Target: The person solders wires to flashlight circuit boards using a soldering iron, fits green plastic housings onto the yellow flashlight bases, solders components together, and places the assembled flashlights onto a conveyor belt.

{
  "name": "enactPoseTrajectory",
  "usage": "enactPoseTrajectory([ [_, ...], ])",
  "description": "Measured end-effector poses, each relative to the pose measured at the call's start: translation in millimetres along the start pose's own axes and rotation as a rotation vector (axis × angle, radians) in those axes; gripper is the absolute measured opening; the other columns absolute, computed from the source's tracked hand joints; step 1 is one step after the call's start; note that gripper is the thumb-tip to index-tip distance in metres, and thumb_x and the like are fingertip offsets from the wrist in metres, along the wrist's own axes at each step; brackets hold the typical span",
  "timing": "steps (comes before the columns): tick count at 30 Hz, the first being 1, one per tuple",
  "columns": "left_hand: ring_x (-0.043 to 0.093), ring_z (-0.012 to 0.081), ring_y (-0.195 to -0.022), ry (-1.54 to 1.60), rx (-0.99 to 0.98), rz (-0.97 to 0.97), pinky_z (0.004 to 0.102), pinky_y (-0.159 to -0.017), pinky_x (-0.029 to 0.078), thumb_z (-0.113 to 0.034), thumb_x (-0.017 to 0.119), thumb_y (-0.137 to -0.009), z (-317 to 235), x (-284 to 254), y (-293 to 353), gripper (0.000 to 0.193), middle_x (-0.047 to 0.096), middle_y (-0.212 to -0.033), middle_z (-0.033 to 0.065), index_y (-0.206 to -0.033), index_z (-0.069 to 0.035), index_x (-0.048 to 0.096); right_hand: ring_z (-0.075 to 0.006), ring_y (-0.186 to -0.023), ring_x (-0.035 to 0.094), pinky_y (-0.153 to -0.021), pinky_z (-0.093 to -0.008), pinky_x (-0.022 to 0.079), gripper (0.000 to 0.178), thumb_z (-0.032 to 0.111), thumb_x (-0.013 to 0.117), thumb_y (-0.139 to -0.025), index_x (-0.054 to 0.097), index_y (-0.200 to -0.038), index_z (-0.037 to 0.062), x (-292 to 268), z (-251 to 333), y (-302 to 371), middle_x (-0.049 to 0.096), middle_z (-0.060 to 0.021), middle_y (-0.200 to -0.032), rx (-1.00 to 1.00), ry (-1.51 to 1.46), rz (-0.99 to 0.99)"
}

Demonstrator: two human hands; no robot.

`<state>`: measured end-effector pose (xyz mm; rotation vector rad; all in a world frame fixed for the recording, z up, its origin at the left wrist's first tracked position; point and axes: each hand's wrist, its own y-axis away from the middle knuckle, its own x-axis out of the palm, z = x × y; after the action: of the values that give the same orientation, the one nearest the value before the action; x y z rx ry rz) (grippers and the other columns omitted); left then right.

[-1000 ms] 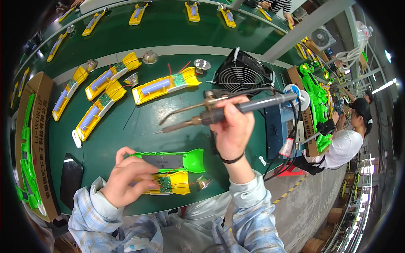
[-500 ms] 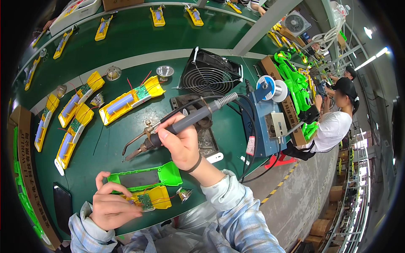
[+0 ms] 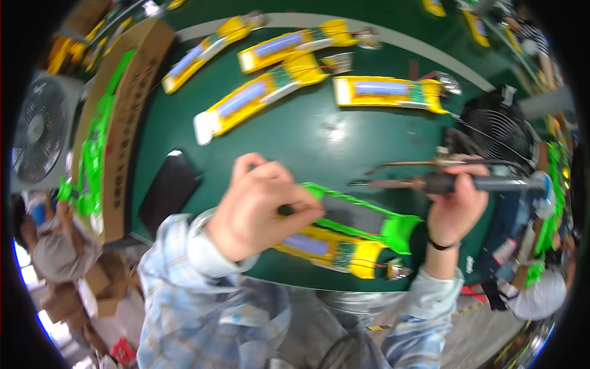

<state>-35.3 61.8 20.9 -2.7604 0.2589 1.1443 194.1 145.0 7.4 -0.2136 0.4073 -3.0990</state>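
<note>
My right hand (image 3: 458, 209) is wrapped round a soldering iron (image 3: 507, 184) with a thin feed tube above it; the tip points left, above the table. My left hand (image 3: 255, 206) is raised with thumb and fingertips pinched together; I cannot make out anything between them. Just beyond those fingertips lies a green housing half (image 3: 402, 234) with a grey inside. On its near side rests a yellow housing half (image 3: 369, 257) holding a purple battery (image 3: 306, 244) and a small green circuit board (image 3: 345, 253). A red wire leads from it to a shiny reflector cup (image 3: 397, 269).
Several yellow housings (image 3: 391, 104) with batteries and reflectors lie across the back of the green table (image 3: 270, 144). A black phone (image 3: 170, 187) is at left, beside a cardboard box (image 3: 125, 147) of green parts. A black fan (image 3: 495, 132) stands at back right. Other people are at both sides.
The view has swung left. My left hand has lifted off the circuit board, its fingers now pinched together. My right hand still holds the soldering iron, now farther right of the housings.
</note>
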Motion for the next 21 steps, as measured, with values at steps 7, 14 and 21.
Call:
enactPoseTrajectory([
  [7, 0.045, 0.0099, -0.065, -0.034, -0.159, 0.092, 0.0289, -0.072, 0.025, -0.013, 0.066, -0.065, 0.8, -2.3, 12.5, 0.009, 0.056, -0.061, -0.0054, -0.073, -0.012, 0.066, -0.0109, -0.06, 0.04, -0.044, -0.0168, 0.03, 0.029, 0.025, 0.054, -0.071, 0.046, -0.075, -0.0022, 2.5, -10.5, 1.7, 0.04, -0.0072, -0.073, -0.014, -0.052, 0.121],
  [14, 0.045, 0.0125, -0.065, -0.114, -0.156, 0.096, 0.0306, -0.071, 0.025, -0.011, 0.062, -0.068, 1.0, -5.0, 18.0, 0.006, 0.055, -0.059, -0.0027, -0.073, -0.011, 0.064, -0.0102, -0.057, 0.04, -0.046, -0.0173, 0.031, 0.029, 0.026, 0.053, -0.074, 0.045, -0.076, -0.002, 9.3, -9.9, 10.5, 0.042, -0.0084, -0.073, -0.085, -0.027, 0.206],
  [21, 0.046, 0.0135, -0.065, -0.427, -0.223, 0.203, 0.0339, -0.073, 0.024, -0.009, 0.058, -0.067, -18.2, -2.0, 6.2, 0.003, 0.056, -0.059, -0.0027, -0.065, -0.011, 0.06, -0.0046, -0.047, 0.034, -0.038, -0.0156, 0.026, 0.03, 0.027, 0.052, -0.076, 0.046, -0.077, -0.0018, 10.3, -10.3, 13.5, 0.045, -0.0091, -0.071, -0.05, -0.012, 0.323],
])
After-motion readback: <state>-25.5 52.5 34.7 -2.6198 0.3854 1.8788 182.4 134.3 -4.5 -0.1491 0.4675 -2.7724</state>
